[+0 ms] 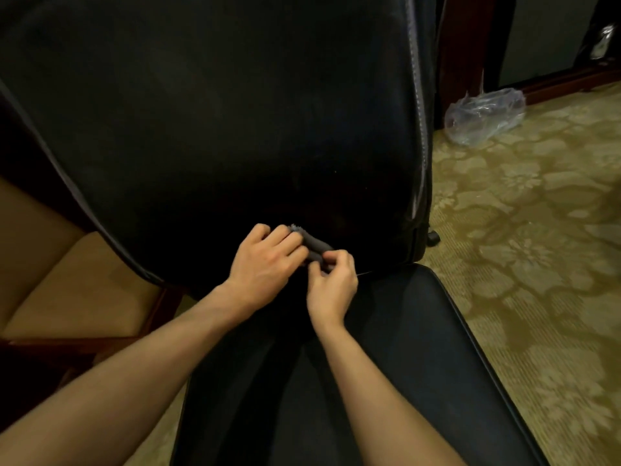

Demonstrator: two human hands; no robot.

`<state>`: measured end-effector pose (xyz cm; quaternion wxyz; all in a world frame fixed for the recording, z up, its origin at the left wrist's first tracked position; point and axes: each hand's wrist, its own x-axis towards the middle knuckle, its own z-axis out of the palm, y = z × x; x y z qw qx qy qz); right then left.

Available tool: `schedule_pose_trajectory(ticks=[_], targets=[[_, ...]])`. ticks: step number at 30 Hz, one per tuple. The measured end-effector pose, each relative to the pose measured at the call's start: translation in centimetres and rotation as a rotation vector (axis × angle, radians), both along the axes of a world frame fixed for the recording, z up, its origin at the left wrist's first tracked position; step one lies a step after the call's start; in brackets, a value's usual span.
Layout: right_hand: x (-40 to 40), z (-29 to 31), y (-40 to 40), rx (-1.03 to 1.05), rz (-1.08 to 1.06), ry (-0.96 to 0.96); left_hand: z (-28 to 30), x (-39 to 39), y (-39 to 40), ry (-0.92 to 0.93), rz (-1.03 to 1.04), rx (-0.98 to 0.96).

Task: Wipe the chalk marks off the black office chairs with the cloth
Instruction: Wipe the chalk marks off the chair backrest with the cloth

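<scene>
Head view: my left hand (pixel 265 260) and right hand (pixel 331 284) both pinch the bunched cloth (pixel 314 247), refolding it at the chair (pixel 235 129) back's base; next, I judge, press and wipe.

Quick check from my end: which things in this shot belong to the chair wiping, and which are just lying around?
Part of the job:
- black chair
- grey cloth, held by left hand and right hand

Just lying about:
- clear plastic bag on the carpet
- tan chair seat
</scene>
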<state>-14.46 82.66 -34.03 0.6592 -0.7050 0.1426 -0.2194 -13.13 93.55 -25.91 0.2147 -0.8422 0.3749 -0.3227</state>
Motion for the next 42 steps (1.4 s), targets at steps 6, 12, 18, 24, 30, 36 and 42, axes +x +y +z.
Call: schedule_pose_trajectory(ticks=[6,12,18,24,30,36,42], targets=[[0.2,-0.2,-5.4,-0.240,-0.096,0.008,-3.0,-0.8,-5.7,0.055,0.126,-0.350],[-0.8,-1.5,-6.2,-0.722,-0.042,-0.178,-6.5,-4.3,-4.0,0.087,0.376,-0.809],[-1.1,-1.5,-5.5,-0.673,-0.036,-0.169,-5.7,-7.1,-8.3,0.591,0.593,-2.000],[-2.0,-2.2,-4.9,-0.454,0.071,-0.144,-4.0,-4.4,-9.1,1.025,0.584,-2.731],[-2.6,-1.7,-4.0,-0.028,0.121,0.000,-5.5,-3.1,-9.3,0.993,0.670,-2.904],[-0.5,0.2,-4.2,0.703,0.018,0.177,-5.5,-2.1,-9.9,0.953,0.448,-3.055],[1.9,2.0,-6.0,1.193,0.032,0.406,-4.8,-0.7,-11.7,0.957,0.541,-3.224]])
